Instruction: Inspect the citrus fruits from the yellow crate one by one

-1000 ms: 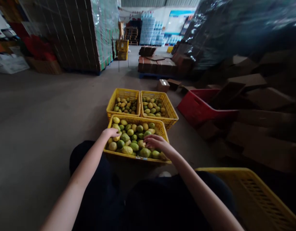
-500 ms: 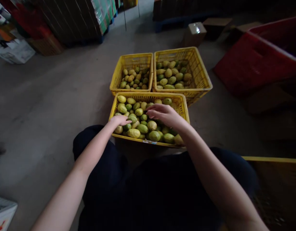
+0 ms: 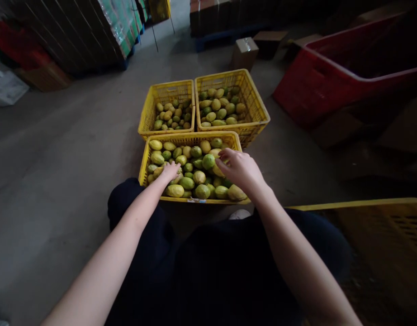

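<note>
A yellow plastic crate (image 3: 144, 167) full of lemon-like green and yellow oval fruit stands before my knees. Over its left side, my left hand (image 3: 170, 171) rests on the fruit, fingers spread and pointing right. My right hand (image 3: 240, 168) is above the crate's right half, its fingers curved and its thumb apart from them. Close by its fingertips is a round green fruit (image 3: 208, 161), with paler yellow fruit beside it. Whether the right fingertips touch any fruit is hard to make out. A big yellow-green fruit (image 3: 175, 190) lies at the near edge.
Behind stand two more yellow crates, a left one (image 3: 145, 111) and a right one (image 3: 258, 106), both holding similar fruit. A red bin (image 3: 301, 86) and a cardboard box (image 3: 244, 54) are farther right. Another yellow crate (image 3: 357, 203) sits beside my right leg.
The view has turned, so the crates appear farther left. My right hand now sits farther right over the crate, and the green fruit near its fingertips shows clearly. My left hand stays over the left side.
</note>
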Demonstrator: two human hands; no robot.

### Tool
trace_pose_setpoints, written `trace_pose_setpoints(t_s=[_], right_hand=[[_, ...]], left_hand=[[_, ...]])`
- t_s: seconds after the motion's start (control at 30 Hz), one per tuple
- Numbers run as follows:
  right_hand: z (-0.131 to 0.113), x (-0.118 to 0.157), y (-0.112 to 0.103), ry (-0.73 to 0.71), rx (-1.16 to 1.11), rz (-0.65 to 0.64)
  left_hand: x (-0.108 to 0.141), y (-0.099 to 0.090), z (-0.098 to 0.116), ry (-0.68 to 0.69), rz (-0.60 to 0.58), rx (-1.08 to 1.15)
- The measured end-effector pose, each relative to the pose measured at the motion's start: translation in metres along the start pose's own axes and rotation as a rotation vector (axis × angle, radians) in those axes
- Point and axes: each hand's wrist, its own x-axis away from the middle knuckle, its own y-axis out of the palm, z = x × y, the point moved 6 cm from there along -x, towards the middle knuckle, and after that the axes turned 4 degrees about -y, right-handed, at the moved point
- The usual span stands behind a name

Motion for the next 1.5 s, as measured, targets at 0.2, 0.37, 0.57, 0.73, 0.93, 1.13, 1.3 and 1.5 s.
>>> trace_pose_setpoints(t_s=[0.2, 0.37, 0.57, 0.73, 0.93, 1.13, 1.3, 1.5], right_hand=[[0.018, 0.003, -0.001, 0.115, 0.145, -0.102], [0.007, -0.001, 0.006, 0.082, 0.163, -0.125], [-0.009, -0.010, 0.028, 0.027, 0.203, -0.177], [-0.010, -0.012, 0.053, 0.000, 0.211, -0.232], [0.000, -0.009, 0.081, -0.040, 0.293, -0.293], [0.001, -0.004, 0.105, -0.107, 0.301, -0.375], [-0.007, -0.001, 0.124, -0.160, 0.276, -0.411], [-0.025, 0.000, 0.156, -0.254, 0.257, -0.493]], left_hand=[[0.000, -0.046, -0.002, 0.015, 0.123, 0.353], [0.032, -0.101, 0.000, 0.113, 0.089, 1.153], [0.096, -0.143, -0.013, 0.348, 0.163, 1.934], [0.106, -0.147, -0.043, 0.287, 0.363, 2.050], [0.091, -0.132, -0.072, 0.201, 0.420, 2.178], [0.096, -0.133, -0.091, 0.162, 0.517, 2.367], [0.106, -0.143, -0.094, 0.154, 0.474, 2.540], [0.105, -0.150, -0.092, 0.158, 0.424, 2.568]])
